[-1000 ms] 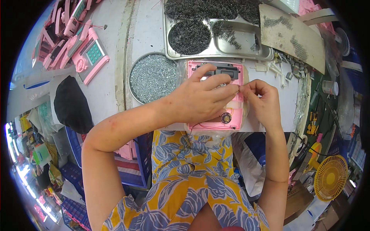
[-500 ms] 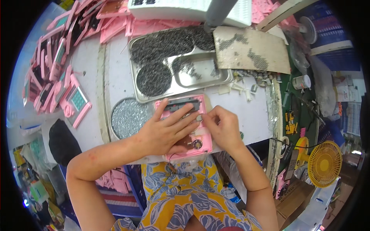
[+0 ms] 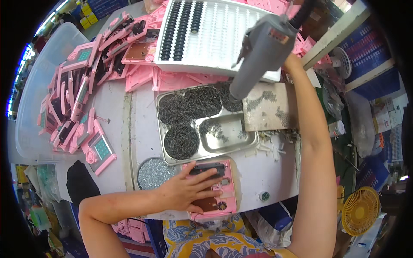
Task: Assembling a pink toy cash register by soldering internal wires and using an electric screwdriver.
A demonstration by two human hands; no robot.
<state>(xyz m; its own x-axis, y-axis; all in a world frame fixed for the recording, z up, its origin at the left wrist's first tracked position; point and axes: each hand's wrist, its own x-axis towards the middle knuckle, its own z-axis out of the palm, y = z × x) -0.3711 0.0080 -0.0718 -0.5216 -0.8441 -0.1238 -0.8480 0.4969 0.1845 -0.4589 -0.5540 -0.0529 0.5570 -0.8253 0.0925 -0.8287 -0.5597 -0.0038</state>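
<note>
My left hand (image 3: 185, 192) lies spread over a pink plastic casing (image 3: 230, 195) at the near edge of the table. Its fingers rest across a black part (image 3: 218, 168) and a brown board (image 3: 211, 204) inside the casing. A small light-grey piece (image 3: 225, 182) sits by the fingertips. Far out to the right, my right hand (image 3: 293, 63) is stretched beside pink parts, behind a hanging grey electric screwdriver (image 3: 269, 47). The screwdriver and the edge of the white tray hide its fingers, so what they hold, if anything, does not show.
A metal tray (image 3: 211, 151) of dark screws stands beyond the casing, a round dish (image 3: 155, 173) of silvery screws to its left. Pink casings (image 3: 71, 107) pile up at left. Behind stands a white tray (image 3: 223, 36) with black coiled parts. Cardboard (image 3: 269, 107) overlaps the metal tray.
My right hand has left the casing and reached far to the right. My left hand stays on the casing. The view has tilted up, showing more of the white tray and screwdriver.
</note>
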